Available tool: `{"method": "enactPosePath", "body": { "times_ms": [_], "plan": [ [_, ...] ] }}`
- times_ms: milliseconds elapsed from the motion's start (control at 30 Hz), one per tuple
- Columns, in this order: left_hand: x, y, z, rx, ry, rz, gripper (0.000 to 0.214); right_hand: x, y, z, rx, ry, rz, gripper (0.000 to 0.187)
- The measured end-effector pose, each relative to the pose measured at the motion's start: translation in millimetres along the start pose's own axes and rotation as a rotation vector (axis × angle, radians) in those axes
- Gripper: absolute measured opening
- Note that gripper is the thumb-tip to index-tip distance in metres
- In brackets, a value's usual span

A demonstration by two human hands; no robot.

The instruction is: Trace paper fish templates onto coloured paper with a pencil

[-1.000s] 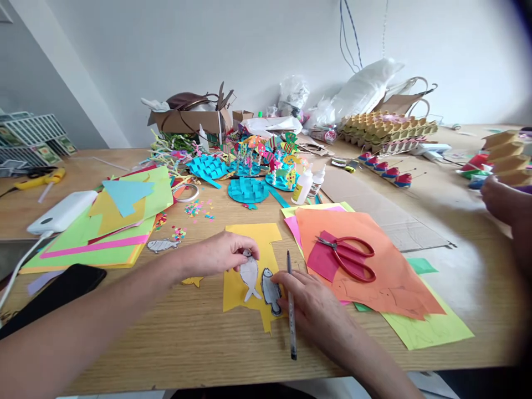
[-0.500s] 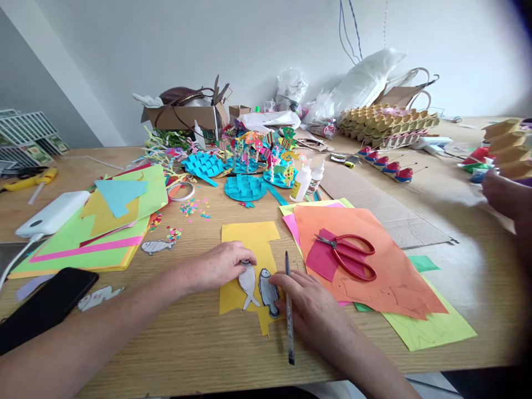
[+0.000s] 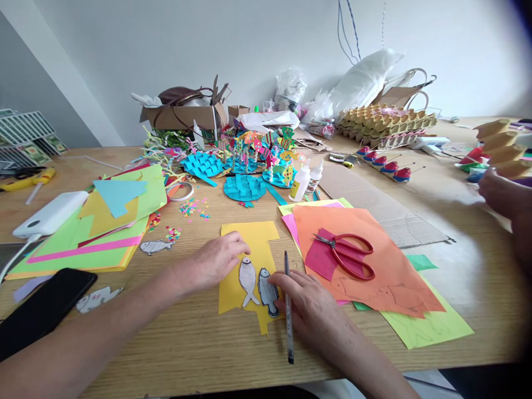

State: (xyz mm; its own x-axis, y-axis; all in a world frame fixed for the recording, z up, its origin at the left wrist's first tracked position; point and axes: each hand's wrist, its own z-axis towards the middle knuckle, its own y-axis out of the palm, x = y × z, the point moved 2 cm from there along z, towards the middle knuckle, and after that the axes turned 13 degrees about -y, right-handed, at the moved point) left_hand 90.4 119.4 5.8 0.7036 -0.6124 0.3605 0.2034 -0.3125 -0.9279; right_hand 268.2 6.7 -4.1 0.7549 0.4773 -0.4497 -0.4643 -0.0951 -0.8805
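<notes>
A yellow paper sheet (image 3: 236, 244) with cut edges lies in front of me. Two fish cutouts rest on it side by side, a pale one (image 3: 247, 280) and a grey, dark-outlined one (image 3: 268, 291). My left hand (image 3: 224, 256) hovers at the upper left of the pale fish, fingers loosely bent and holding nothing. In my right hand (image 3: 307, 302) a pen (image 3: 289, 321) is held between the fingers, tip pointing away from me. Fingertips of that hand touch the grey fish at its right edge.
Red-handled scissors (image 3: 353, 255) lie on orange paper (image 3: 399, 277) to the right. Toward the back are glue bottles (image 3: 300, 184) and blue woven paper discs (image 3: 245, 188). At left are coloured sheets (image 3: 153, 185), a phone (image 3: 50, 307) and more fish cutouts (image 3: 157, 246). Another person's hand (image 3: 499, 194) is at far right.
My left hand has let go of the pale fish and moved slightly up and left, uncovering its head. My right hand stays with the pen at the grey fish.
</notes>
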Motion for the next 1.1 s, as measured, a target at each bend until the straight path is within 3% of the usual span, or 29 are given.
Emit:
{"method": "enactPosePath", "body": {
  "times_ms": [200, 433, 700, 1100],
  "plan": [
    [8.7, -13.9, -20.3, -0.029, 0.123, 0.046, 0.030, -0.6, 0.8, -0.8, 0.005, -0.001, -0.007, 0.029],
    [18.6, 10.6, -49.5, 0.079, 0.362, 0.122, 0.032, 0.2, 3.1, -1.7, 0.009, -0.004, 0.004, 0.031],
    [19.5, 18.8, -52.2, 0.142, 0.381, 0.176, 0.033, -0.2, 2.9, -0.6, 0.001, 0.007, -0.005, 0.031],
    [18.1, 16.8, -52.6, 0.133, 0.379, 0.156, 0.030, -2.8, 0.3, 0.2, -0.034, 0.020, -0.014, 0.030]
  ]
}}
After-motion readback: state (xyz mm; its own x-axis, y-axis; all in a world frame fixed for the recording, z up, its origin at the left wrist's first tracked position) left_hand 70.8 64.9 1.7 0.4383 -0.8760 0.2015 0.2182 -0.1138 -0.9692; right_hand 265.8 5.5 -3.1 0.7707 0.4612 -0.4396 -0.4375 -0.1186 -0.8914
